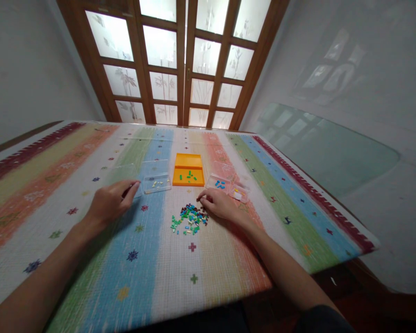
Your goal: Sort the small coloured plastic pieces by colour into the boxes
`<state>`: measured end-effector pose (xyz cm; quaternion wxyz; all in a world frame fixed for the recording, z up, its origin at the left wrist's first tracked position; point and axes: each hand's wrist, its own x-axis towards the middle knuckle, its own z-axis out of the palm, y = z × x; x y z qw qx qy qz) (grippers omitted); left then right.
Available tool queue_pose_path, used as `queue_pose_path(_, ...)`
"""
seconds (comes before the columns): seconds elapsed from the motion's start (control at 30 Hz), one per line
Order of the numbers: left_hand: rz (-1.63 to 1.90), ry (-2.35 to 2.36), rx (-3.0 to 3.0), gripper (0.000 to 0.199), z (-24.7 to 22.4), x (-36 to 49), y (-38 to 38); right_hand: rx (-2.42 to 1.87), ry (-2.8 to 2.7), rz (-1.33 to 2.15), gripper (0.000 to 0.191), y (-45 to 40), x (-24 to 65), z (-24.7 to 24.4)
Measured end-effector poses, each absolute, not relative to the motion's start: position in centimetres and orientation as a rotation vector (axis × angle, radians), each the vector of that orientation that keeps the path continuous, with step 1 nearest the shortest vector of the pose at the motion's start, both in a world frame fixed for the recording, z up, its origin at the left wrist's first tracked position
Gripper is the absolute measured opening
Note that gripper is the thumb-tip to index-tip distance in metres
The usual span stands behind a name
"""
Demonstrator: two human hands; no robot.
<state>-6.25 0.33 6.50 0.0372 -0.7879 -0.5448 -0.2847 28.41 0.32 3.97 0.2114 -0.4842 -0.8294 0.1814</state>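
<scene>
I cannot tell how far the left hand [107,201] and right hand [220,203] are closed or loaded; beyond the right, the orange box [189,160] contains a few green pieces [180,177], while the larger mixed pile [193,215] beside that hand is unboxed.

The left hand [109,201] is curling its fingers so that anything between the tips is staying hidden, while at the right hand [221,204] a dark speck is showing by the fingertips, too small to identify. The right hand is also covering part of the front edge of the clear box [213,177]. In the heap of pieces [191,218], many bits are overlapping, blurring beyond counting. Both forearms [67,247] and the dark sleeve [324,320] are running off below, the door [186,64] is running off above, and the surface [7,217] is leaving at left.
</scene>
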Motion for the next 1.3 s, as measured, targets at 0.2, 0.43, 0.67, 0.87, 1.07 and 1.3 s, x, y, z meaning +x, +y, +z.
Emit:
queue_pose_path(0.2, -0.949, -1.260, -2.644, 0.034, 5.1, -2.8, -1.3, -1.444, -2.290, 0.491, 0.014, 0.3, 28.1, 3.8)
queue_pose_path(0.43, -0.900, -0.966, -2.721, 0.032, 4.5, -0.6, -2.5, -1.303, -2.299, 0.530, 0.015, 0.0, 27.7, 3.9)
queue_pose_path(0.67, -0.916, -0.926, -2.760, 0.028, 4.5, -0.6, -2.6, -1.317, -2.157, 0.594, 0.009, -0.1, 27.3, 4.2)
queue_pose_path(0.87, -0.961, -0.916, -2.705, 0.024, 4.2, 0.2, -3.1, -1.184, -1.948, 0.942, 0.004, -0.8, 26.2, 5.0)
queue_pose_path(1.07, -0.981, -0.866, -2.688, 0.021, 4.1, 1.4, -3.9, -0.999, -1.840, 1.197, 0.018, -2.8, 23.9, 4.7)
queue_pose_path(1.3, -0.925, -0.778, -2.669, 0.020, 4.4, 1.1, -3.8, -0.975, -1.922, 1.115, 0.012, -3.3, 23.7, 4.9)
